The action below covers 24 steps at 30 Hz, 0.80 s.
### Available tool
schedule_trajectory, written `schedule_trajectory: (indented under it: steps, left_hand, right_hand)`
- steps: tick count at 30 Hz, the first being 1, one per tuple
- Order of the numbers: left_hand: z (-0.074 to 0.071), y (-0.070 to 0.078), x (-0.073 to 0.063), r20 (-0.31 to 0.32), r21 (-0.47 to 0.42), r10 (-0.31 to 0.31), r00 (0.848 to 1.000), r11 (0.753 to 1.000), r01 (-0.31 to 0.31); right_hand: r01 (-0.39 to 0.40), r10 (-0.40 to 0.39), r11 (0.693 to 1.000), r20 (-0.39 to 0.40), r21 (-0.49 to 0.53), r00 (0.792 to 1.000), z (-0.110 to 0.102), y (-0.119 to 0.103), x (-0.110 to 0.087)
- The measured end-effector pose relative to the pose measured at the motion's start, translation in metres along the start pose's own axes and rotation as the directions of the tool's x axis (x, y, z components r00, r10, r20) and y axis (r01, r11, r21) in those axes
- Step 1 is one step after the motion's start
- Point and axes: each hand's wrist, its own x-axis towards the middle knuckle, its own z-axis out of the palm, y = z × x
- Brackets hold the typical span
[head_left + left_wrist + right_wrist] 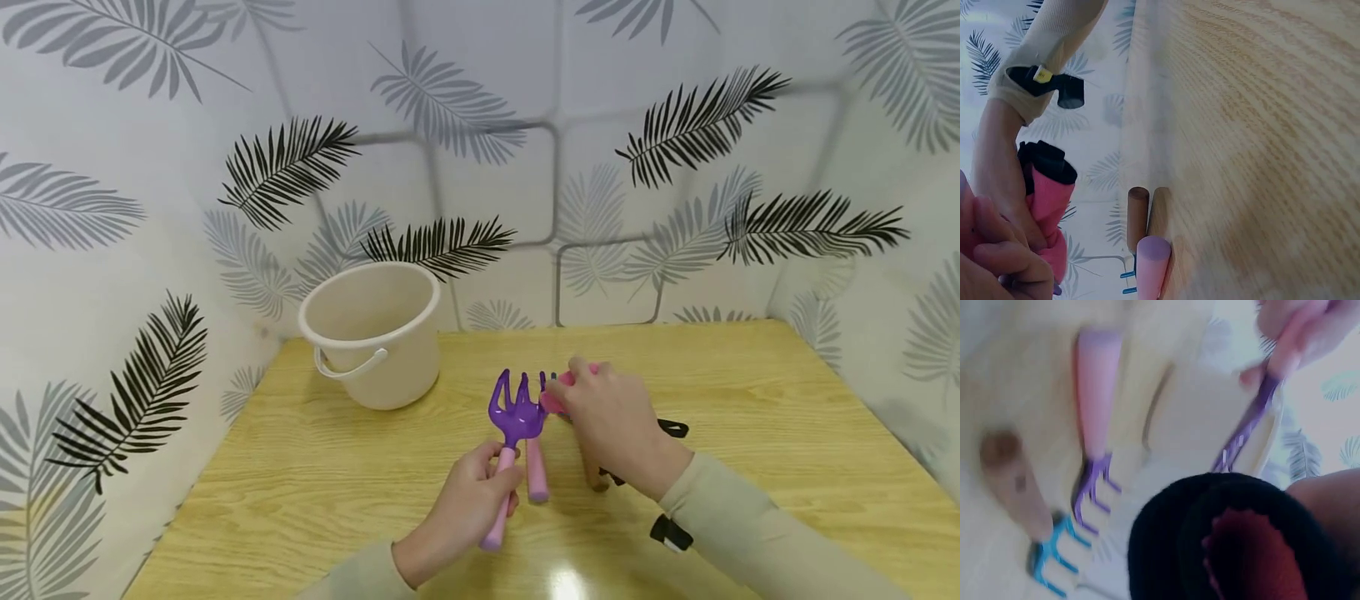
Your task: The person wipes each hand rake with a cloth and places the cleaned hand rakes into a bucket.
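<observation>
My left hand (476, 487) grips the pink handle of a purple hand rake (517, 421), tines pointing away from me. In my right hand (611, 421) is a pink glove (553, 398), which overlaps the rake's right side in the head view. The glove's black cuff (1166, 531) gapes toward the right wrist camera, showing a pink inside. Between the hands lies a second purple rake with a pink handle (537, 477). Beside it, partly hidden by my right hand, lies a rake with a brown handle (1015, 481) and blue tines (1054, 556).
A cream bucket (408, 358) with its handle hanging down stands at the back left of the wooden table (300, 483). Leaf-patterned wall covering (487, 192) rises behind the table. A black strap loop (673, 428) shows beside my right wrist.
</observation>
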Motion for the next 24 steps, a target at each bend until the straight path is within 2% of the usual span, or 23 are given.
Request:
schedule_trajectory:
  steps: [7,15,21,24]
  left_hand:
    - [0.001,0.000,0.002,-0.005,-0.023,-0.003,1.000,1.000,0.003]
    - [0.002,-0.002,0.005,0.052,0.011,0.006,0.999,1.000,-0.007]
    - [0.003,-0.002,0.002,0.046,0.045,0.037,0.998,0.998,-0.039]
    - [0.004,-0.002,0.000,0.056,0.052,0.045,0.997,0.998,-0.048]
  right_hand:
    - [0.092,-0.095,0.993,0.024,0.080,0.995,-0.013,-0.016,-0.009]
    - [0.180,-0.178,0.974,-0.028,0.134,0.984,-0.029,-0.025,-0.005]
    - [0.207,-0.211,0.975,0.049,0.074,0.976,-0.032,-0.022,0.000]
    - [0.219,-0.226,0.972,0.092,0.082,0.970,-0.036,-0.023,0.001]
